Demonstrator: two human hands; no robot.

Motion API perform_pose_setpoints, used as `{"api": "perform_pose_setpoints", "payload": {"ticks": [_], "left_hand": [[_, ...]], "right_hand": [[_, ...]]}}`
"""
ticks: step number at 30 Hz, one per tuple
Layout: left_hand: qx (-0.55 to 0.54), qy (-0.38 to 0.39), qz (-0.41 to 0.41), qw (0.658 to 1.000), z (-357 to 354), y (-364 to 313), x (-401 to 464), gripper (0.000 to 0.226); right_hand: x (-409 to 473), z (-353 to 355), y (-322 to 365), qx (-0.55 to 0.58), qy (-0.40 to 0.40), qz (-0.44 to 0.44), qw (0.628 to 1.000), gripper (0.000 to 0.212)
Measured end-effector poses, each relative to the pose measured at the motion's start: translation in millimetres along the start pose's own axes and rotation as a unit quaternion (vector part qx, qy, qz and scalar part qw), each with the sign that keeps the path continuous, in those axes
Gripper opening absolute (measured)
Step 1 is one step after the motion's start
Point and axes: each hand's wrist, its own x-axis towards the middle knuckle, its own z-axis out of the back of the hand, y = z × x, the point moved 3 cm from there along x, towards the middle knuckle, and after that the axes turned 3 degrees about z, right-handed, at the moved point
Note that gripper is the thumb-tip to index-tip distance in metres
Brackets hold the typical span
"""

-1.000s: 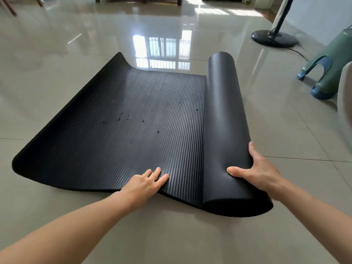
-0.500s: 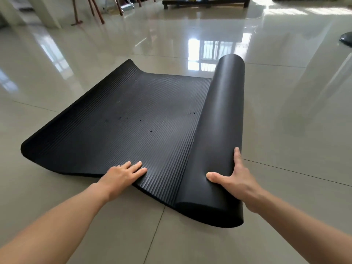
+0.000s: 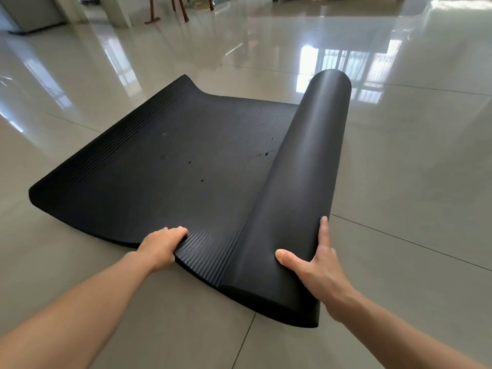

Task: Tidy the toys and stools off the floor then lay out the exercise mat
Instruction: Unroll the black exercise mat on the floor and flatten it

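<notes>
I am watching the black ribbed foam exercise mat (image 3: 170, 166) lying half unrolled on the glossy tiled floor (image 3: 412, 182), its roll running near-to-far, my right hand (image 3: 316, 267) spreading open against it, my left hand (image 3: 162, 245) gripping the near edge.

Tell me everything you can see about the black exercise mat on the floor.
The exercise mat is black, thick and foam-like. Its unrolled part lies ribbed side up on the glossy tiled floor, with a few small specks on it and its far left corner curling upward. The right part is a smooth roll. The left hand grips the near edge; the right hand rests on the roll's near end, thumb spread, fingers along its side.
</notes>
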Motion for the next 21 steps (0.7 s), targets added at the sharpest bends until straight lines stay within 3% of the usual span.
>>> {"api": "perform_pose_setpoints", "payload": {"ticks": [5,8,10,14,18,21], "left_hand": [[-0.219,-0.026,0.075,0.972,3.5,-9.9,12.4,0.059],[-0.468,-0.048,0.097,0.877,20.2,-44.5,16.8,0.051],[-0.514,-0.024,0.056,0.856,39.6,-97.0,14.2,0.040],[-0.516,0.071,-0.028,0.853,52.4,-206.6,0.9,0.055],[-0.373,-0.014,-0.037,0.927,59.6,-255.6,-16.2,0.059],[-0.286,-0.043,-0.101,0.952,66.1,-292.0,-34.0,0.059]], "right_hand": [[-2.5,14.0,-17.0,0.029,0.016,-0.015,0.999,0.114],[-10.0,33.5,-29.5,0.064,0.039,-0.034,0.997,0.109],[-16.5,48.7,-35.4,0.071,0.058,-0.053,0.994,0.100],[-30.9,76.7,-41.6,0.012,0.062,-0.081,0.995,0.079],[-44.3,115.9,-42.5,-0.093,-0.023,-0.056,0.994,0.077],[-51.5,146.3,-37.6,-0.134,-0.100,-0.020,0.986,0.070]]}}
